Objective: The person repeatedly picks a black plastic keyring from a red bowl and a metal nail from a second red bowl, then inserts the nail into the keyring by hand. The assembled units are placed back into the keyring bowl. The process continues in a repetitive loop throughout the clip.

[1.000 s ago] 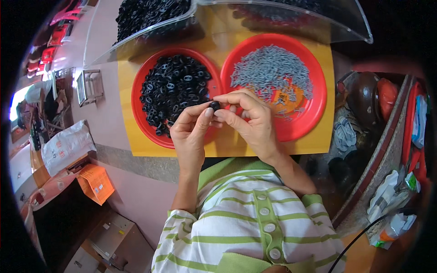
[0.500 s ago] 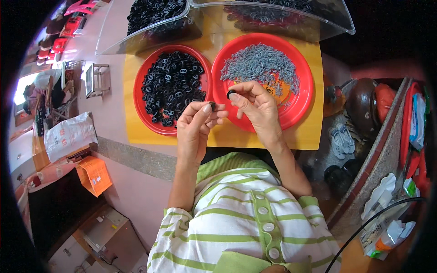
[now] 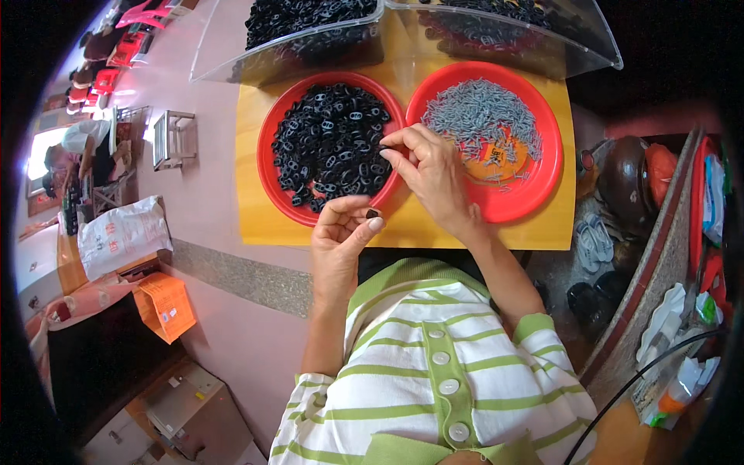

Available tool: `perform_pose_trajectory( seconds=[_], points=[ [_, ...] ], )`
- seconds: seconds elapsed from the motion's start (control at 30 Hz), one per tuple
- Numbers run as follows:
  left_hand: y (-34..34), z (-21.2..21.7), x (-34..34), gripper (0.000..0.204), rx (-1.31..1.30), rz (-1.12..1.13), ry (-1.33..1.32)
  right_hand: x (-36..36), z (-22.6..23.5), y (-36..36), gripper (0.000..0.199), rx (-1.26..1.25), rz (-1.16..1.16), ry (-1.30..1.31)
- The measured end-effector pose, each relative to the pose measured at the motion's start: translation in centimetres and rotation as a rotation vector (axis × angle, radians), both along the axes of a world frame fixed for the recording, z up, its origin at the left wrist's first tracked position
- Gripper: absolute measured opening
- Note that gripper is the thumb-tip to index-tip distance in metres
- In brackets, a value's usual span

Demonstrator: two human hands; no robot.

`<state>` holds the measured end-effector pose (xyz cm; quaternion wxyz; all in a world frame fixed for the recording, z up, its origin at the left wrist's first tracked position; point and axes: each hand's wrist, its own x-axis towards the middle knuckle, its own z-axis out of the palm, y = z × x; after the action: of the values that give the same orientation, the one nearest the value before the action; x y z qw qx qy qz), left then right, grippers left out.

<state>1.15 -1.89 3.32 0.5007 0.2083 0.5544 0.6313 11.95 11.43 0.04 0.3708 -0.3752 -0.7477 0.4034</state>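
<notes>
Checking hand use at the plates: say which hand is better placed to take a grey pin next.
Right. The right hand hangs at the grey-pin plate's rim; the left hand sits nearer the body, pinching a small black piece.

On the tabletop (image 3: 263, 225) two plates sit side by side, the left plate (image 3: 267, 167) filled with small rings (image 3: 329, 143), the right plate (image 3: 542, 174) with pins (image 3: 480, 116), while clear bins (image 3: 310, 46) stand behind them and both hands lie in front.
</notes>
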Motion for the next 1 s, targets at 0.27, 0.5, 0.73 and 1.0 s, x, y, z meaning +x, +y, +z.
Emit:
perform_pose_trajectory(
  seconds=[0.27,0.5,0.73,1.0],
  points=[
    [-1.3,-2.0,-1.4,0.019,-0.07,-0.09,0.025,-2.2,-0.9,-1.1,0.014,0.233,0.044,-0.182],
    [-0.1,-2.2,-1.6,0.019,-0.068,-0.149,0.092,2.1,0.8,0.5,0.011,0.172,-0.062,-0.205],
    [1.4,-2.2,-1.1,0.017,-0.037,-0.167,-0.074,4.6,0.2,3.2,0.008,0.35,0.038,-0.424],
    [2.0,-2.6,-1.8,0.015,-0.023,-0.139,-0.312,3.6,0.8,4.3,0.003,0.589,0.243,-0.701]
  ],
)
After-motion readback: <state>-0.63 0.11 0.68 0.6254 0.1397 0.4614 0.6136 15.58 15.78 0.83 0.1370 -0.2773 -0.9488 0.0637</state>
